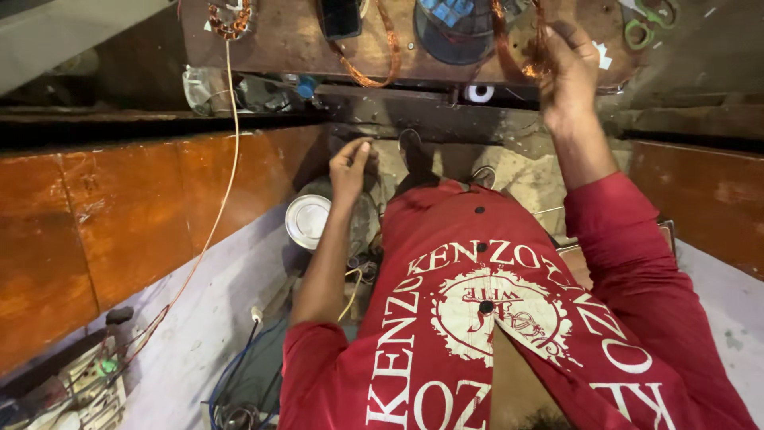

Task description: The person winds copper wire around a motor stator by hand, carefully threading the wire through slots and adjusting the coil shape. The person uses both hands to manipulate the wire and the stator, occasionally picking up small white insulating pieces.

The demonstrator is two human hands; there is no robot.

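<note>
Copper wire coil (517,48): light, springy, kink-prone; right hand (567,68) closed around its loop at table (286,40); left hand (350,166) half-curled, empty; best gripped by the bundled strands.

A round metal lid (307,220) lay on the floor just left of the left hand. A thin copper wire (225,151) ran from the far left corner of the tabletop (286,40) down to the floor, well left of both hands. A dark phone (341,17) lay on the tabletop, beyond the left hand. Green-handled scissors (646,22) lay to the right of the right hand. A white roll of tape (479,93) sat under the tabletop edge, between the hands. Blue cables (239,378) lay on the floor, nearer than the left hand.
</note>
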